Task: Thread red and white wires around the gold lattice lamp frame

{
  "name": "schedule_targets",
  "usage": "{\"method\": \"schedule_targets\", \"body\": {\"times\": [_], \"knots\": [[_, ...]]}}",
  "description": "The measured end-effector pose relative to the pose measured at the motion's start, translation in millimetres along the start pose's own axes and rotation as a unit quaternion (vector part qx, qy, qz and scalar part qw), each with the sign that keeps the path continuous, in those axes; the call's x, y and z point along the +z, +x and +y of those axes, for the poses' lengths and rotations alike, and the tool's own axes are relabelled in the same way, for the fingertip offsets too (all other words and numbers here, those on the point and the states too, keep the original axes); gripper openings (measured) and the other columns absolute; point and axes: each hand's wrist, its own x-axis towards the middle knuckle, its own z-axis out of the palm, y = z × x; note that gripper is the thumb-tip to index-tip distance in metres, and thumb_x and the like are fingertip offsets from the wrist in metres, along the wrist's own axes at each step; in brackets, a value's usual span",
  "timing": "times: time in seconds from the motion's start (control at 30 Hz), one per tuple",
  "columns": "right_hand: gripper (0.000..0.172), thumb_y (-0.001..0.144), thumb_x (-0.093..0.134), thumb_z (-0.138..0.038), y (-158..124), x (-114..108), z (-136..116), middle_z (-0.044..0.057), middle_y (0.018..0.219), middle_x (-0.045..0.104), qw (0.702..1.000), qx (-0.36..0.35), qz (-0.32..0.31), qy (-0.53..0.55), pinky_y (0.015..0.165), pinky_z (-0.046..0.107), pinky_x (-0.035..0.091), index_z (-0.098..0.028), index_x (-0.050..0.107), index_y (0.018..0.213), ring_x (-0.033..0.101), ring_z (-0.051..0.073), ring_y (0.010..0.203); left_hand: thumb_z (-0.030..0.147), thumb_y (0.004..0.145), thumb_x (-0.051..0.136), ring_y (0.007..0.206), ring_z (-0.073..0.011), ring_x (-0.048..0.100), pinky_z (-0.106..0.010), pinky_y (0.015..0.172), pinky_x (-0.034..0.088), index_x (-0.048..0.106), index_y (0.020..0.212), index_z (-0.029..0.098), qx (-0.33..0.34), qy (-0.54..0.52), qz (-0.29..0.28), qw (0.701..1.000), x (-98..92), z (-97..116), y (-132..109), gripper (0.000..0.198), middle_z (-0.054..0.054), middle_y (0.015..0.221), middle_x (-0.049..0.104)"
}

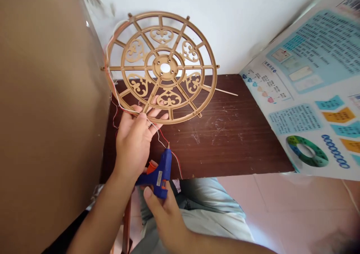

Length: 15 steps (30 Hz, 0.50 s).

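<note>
A round gold lattice frame [165, 84] with scroll ornaments is tilted up above the dark table. My left hand [137, 130] grips its lower rim, thumb in front and fingers behind. Along the frame's left edge runs a red and white wire [112, 79], which passes by my left thumb and drops over the table's front edge. In my right hand [161, 205] is a blue glue gun [161, 173] with an orange trigger. Its nozzle points up, close to the hanging wire and below the frame. Part of the right hand's fingers is hidden behind the glue gun.
A thin wooden stick [222, 90] lies on the dark wooden table [225, 134], behind the frame. To the left stands a large brown cardboard panel [47, 96]. A printed board [309, 81] leans on the right, with a white wall [225, 21] behind. My legs are under the table's front edge.
</note>
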Motion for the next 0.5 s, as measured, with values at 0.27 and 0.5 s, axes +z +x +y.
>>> {"method": "schedule_targets", "body": {"times": [0.27, 0.5], "knots": [[0.067, 0.103, 0.069, -0.067, -7.7, -8.2, 21.4, 0.013, 0.159, 0.066, 0.997, -0.049, 0.039, -0.05, 0.136, 0.049, 0.043, -0.028, 0.058, 0.157, 0.062, 0.025, 0.151, 0.016, 0.093, 0.07, 0.134, -0.0277, 0.075, -0.057, 0.121, 0.058, 0.055, 0.096, 0.025, 0.024, 0.023, 0.048, 0.998, -7.0, -0.4, 10.7, 0.018, -0.005, 0.126, 0.082], [0.068, 0.104, 0.065, -0.071, -12.1, -10.7, 16.7, 0.014, 0.155, 0.069, 0.997, -0.008, -0.004, -0.075, 0.132, 0.046, 0.047, -0.026, 0.058, 0.155, 0.067, 0.025, 0.143, 0.018, 0.095, 0.072, 0.14, -0.0284, 0.072, -0.051, 0.116, 0.062, 0.055, 0.097, 0.026, 0.085, 0.061, 0.04, 0.994, -6.6, 7.8, 15.8, 0.019, -0.004, 0.129, 0.082]]}}
